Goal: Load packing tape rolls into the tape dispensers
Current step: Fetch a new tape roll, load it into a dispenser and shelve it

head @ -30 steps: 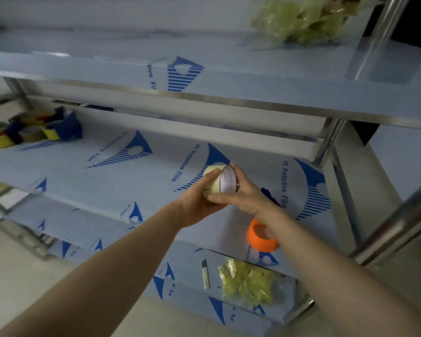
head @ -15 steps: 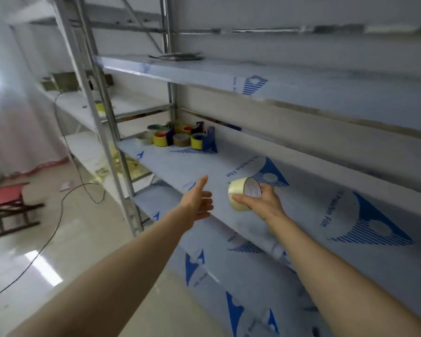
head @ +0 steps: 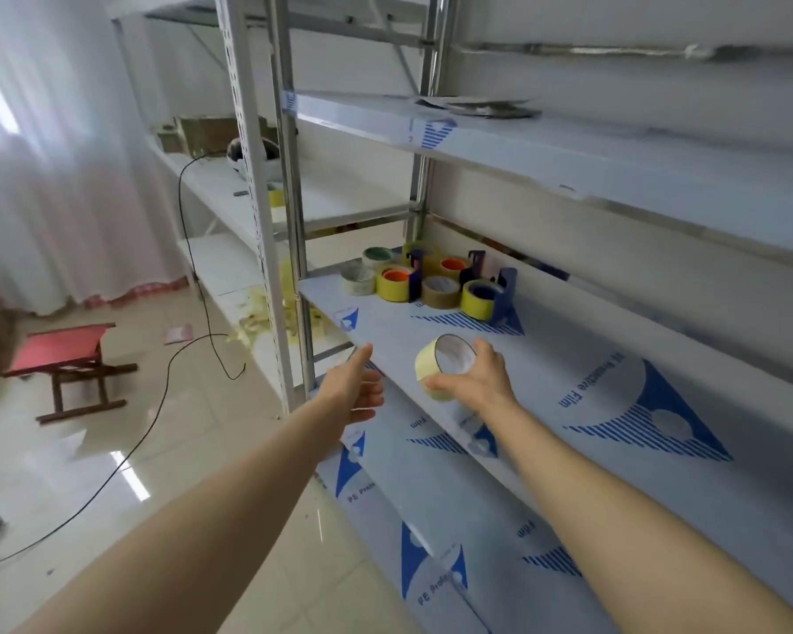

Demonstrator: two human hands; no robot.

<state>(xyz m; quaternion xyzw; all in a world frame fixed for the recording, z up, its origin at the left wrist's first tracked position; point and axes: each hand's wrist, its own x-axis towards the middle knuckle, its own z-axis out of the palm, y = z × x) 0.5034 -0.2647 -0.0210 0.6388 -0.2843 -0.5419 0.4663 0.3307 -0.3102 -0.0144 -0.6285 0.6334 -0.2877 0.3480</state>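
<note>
Since a sec ago the L hand point(head: 360, 393) has let go of the tape roll point(head: 431, 368). Far left, red stool point(head: 60, 347) on the floor. L hand hangs just off the shelf point(head: 545, 354) edge, thumb up, fingers loosely curled, holding nothing. Close beside it, not touching, the pale yellow roll is up over the film-covered shelf, core facing us. R hand point(head: 486, 382) grips it: thumb on the near lower side, fingers round the far rim. Further back, same shelf: spare rolls point(head: 392, 283) & blue dispensers point(head: 504, 295), well apart from both hands.
</note>
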